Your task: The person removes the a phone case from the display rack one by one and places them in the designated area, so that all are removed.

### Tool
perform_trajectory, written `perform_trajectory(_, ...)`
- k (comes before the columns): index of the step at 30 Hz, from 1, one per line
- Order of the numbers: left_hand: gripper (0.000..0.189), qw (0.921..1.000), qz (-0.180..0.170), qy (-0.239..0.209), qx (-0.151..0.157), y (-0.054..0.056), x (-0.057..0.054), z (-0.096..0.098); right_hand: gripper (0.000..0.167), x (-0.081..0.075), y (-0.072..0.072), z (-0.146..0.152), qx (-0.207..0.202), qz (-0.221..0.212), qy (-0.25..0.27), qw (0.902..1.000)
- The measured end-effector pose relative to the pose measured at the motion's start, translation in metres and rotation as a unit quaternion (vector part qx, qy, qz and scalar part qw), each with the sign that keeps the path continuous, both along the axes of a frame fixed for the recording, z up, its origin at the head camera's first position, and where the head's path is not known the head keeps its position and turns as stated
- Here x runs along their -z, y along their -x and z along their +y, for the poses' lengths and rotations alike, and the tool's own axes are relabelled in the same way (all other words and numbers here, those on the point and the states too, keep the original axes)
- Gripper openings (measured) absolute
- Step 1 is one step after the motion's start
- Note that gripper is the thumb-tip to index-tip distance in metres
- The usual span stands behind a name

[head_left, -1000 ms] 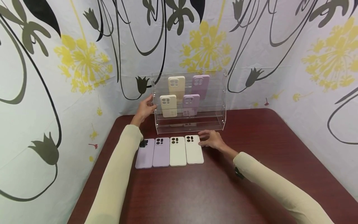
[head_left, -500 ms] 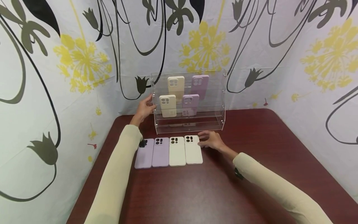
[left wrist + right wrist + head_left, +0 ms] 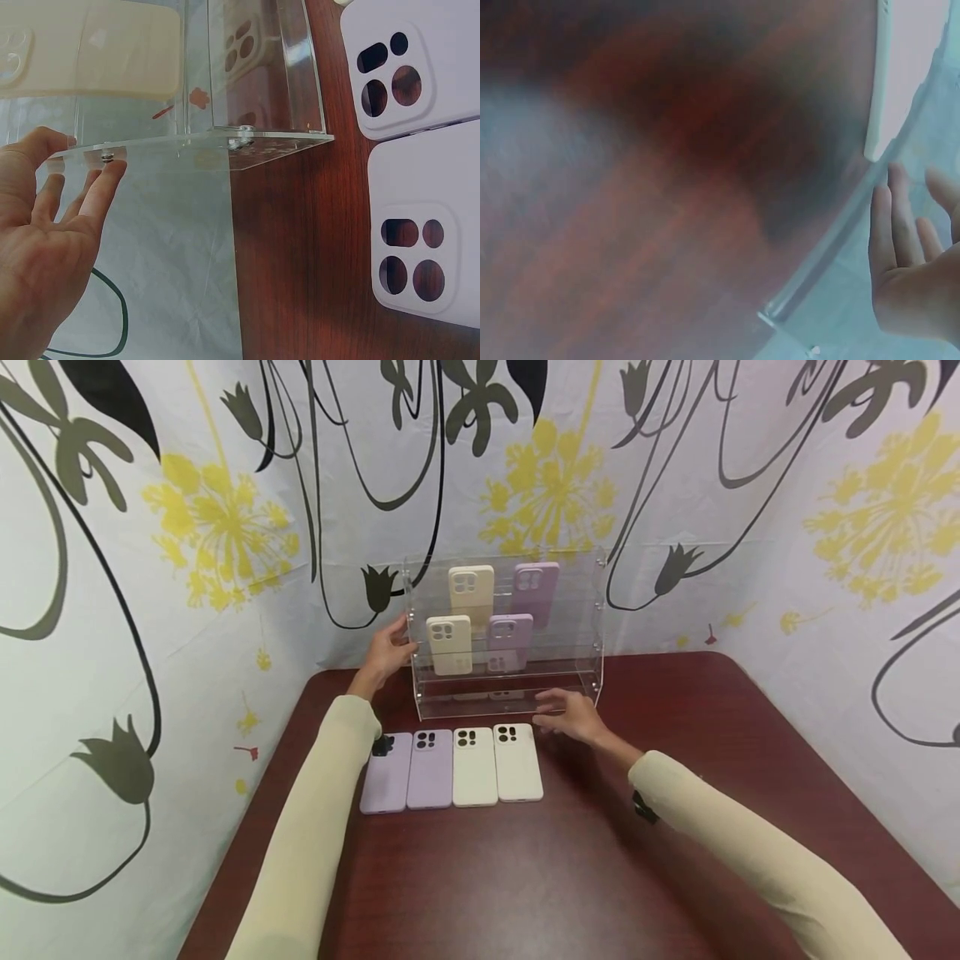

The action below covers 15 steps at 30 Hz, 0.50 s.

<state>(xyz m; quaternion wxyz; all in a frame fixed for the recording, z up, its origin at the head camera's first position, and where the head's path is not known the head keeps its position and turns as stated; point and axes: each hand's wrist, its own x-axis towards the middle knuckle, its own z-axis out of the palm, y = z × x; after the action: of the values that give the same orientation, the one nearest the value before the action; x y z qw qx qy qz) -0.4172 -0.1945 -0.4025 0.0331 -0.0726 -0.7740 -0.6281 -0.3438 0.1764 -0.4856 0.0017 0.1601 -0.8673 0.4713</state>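
My left hand (image 3: 388, 653) holds the left side panel of a clear acrylic display stand (image 3: 517, 702), thumb and fingertips at the panel's edge in the left wrist view. My right hand (image 3: 572, 714) has its fingers extended and holds nothing; it is beside the top right corner of a white phone case (image 3: 520, 764). That case ends a row on the table, with a cream-white case (image 3: 476, 768), a lilac case (image 3: 431, 771) and another lilac case (image 3: 386, 777) to its left. My left sleeve and wrist camera partly cover the leftmost case.
Two cream cases (image 3: 472, 587) (image 3: 450, 645) and two purple cases (image 3: 536, 587) (image 3: 511, 643) lean on the stand's upper tiers. Under everything is a dark red wooden table (image 3: 480, 885). Flower-printed cloth (image 3: 675, 468) hangs behind and at both sides.
My right hand has lifted off the edge of the white case and shifted slightly up toward the stand. The left hand stays on the stand's side panel.
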Motion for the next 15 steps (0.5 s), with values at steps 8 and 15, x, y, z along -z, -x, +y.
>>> perform_trajectory(8,0.077,1.0000,-0.002,0.000,0.004,0.002,0.001,-0.002,0.047,-0.021,0.017,0.004,0.003,0.053,0.019,0.9984)
perform_trajectory(15,0.079,0.9999,-0.005,-0.009,0.001,0.002,0.002,0.000,0.045,-0.043,0.028,0.003,0.039,0.112,-0.003,0.9929)
